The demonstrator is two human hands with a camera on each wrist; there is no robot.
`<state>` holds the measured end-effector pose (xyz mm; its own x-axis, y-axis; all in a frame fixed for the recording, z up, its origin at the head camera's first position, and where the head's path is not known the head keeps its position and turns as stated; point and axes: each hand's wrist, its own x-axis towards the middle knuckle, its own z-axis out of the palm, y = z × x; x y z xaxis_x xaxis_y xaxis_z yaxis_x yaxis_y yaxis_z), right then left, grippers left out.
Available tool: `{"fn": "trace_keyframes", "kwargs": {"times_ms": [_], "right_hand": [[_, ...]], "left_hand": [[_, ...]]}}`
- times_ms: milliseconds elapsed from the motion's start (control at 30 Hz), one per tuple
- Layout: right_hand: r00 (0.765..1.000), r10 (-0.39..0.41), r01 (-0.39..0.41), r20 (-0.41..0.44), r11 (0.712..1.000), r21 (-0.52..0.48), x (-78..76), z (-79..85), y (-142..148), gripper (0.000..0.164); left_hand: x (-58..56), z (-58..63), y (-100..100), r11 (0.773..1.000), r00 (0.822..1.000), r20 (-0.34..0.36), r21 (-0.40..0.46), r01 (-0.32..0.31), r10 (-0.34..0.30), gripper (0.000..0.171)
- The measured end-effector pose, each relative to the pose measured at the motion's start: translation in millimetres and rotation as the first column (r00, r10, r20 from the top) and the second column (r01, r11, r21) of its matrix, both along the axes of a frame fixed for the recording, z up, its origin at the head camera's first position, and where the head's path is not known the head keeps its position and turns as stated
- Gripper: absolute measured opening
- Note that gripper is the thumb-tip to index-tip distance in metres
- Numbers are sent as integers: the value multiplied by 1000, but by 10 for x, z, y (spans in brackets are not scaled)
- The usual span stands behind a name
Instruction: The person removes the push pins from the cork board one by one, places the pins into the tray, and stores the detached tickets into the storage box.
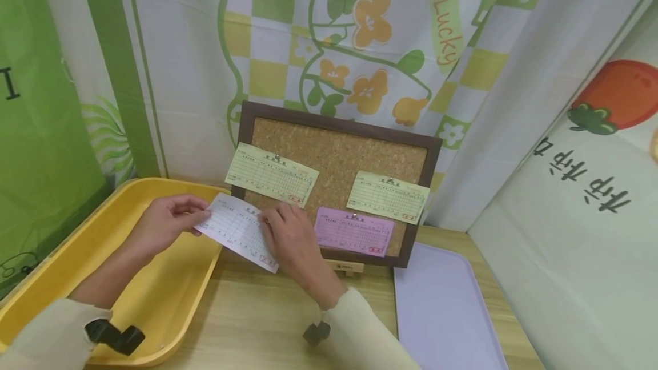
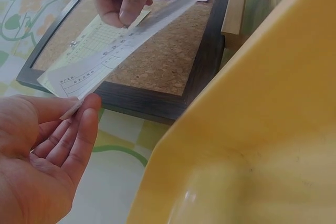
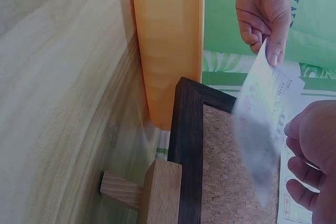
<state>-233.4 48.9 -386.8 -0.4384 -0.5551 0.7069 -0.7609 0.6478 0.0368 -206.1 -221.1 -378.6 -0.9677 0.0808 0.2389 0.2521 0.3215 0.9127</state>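
One white slip (image 1: 231, 230) is held before the lower left of a corkboard (image 1: 329, 159): the left hand (image 1: 167, 221) pinches one end, while the right hand (image 1: 293, 238) appears to pinch the top edge, its fingertips partly hidden. Two yellow slips (image 1: 269, 177) and a pink slip (image 1: 354, 233) hang on the board. A yellow tub (image 1: 175, 290) sits below the left forearm (image 1: 115, 273); a lavender tray (image 1: 442, 301) lies right on the tabletop (image 1: 247, 318).

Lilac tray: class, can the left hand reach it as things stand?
Probably not: the right arm lies between the left hand and lilac tray, and that hand pinches the white slip.
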Motion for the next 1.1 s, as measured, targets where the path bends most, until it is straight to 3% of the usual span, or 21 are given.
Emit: {"fn": "trace_keyframes", "kwargs": {"times_ms": [300, 567, 867, 1100], "right_hand": [[996, 28, -24, 90, 999, -43, 116, -28, 188, 8], [987, 49, -38, 156, 997, -69, 191, -125, 536, 7], [971, -84, 91, 224, 996, -23, 341, -184, 1137, 14], [941, -208, 212, 268, 977, 15, 432, -214, 1678, 18]], "left_hand": [[90, -22, -55, 999, 999, -36, -35, -37, 35, 25], [204, -3, -168, 997, 997, -39, -52, -61, 59, 28], [317, -28, -331, 995, 995, -62, -49, -85, 82, 27], [387, -92, -487, 991, 991, -56, -50, -124, 121, 24]]}}
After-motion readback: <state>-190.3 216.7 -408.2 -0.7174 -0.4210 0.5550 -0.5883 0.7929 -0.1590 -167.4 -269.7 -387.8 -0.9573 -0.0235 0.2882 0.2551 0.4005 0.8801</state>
